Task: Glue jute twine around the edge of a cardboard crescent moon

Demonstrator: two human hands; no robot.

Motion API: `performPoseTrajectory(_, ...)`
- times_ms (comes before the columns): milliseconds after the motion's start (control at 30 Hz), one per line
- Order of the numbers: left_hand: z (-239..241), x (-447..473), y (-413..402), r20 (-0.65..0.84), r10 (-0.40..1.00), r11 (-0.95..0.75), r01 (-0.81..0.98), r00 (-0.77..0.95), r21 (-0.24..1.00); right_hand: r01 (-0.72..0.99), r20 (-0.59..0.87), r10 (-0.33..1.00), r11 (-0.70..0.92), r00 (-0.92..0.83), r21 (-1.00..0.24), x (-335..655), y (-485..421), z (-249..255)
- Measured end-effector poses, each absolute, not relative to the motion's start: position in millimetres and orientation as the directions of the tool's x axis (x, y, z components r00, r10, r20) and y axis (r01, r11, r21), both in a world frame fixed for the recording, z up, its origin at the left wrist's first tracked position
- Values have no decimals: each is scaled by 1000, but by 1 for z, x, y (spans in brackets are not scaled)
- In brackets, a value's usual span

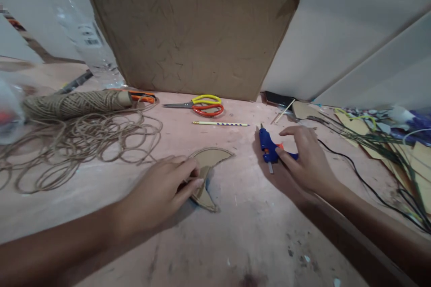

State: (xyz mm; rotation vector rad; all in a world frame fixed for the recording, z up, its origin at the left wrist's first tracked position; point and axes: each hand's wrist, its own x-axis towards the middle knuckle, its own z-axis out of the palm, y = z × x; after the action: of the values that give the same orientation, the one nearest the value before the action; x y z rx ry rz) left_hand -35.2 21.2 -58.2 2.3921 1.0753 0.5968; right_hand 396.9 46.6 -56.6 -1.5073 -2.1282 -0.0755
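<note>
My left hand (164, 186) rests on a crescent-shaped cardboard cutout (210, 161) lying flat on the pinkish table (235, 233), fingers pinched at its inner edge. My right hand (308, 161) lies over a blue hot glue gun (267, 148), fingers curled round its handle; the nozzle points away from me and its black cord (363, 184) trails off to the right.
Loose jute twine (84, 143) and its spool (74, 104) lie at left. Yellow-and-orange scissors (202, 105) and a pencil (220, 123) sit behind the cutout. A big cardboard sheet (191, 27) leans on the wall. Cardboard scraps and green stems (380, 143) crowd the right.
</note>
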Motion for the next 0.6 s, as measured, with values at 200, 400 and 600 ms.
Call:
performPoseTrajectory(200, -57, -29, 38, 192, 710, -639, 504, 678, 581, 899, 352, 903, 348, -245, -267, 414, 34, -73)
performPoseTrajectory(400, -56, -28, 41, 237, 656, -685, 434, 716, 585, 898, 353, 900, 357, -256, -258, 411, 41, -65)
performPoseTrajectory(600, -56, -30, 40, 262, 595, -720, 358, 760, 595, 845, 439, 827, 482, -350, -233, 385, 60, -25)
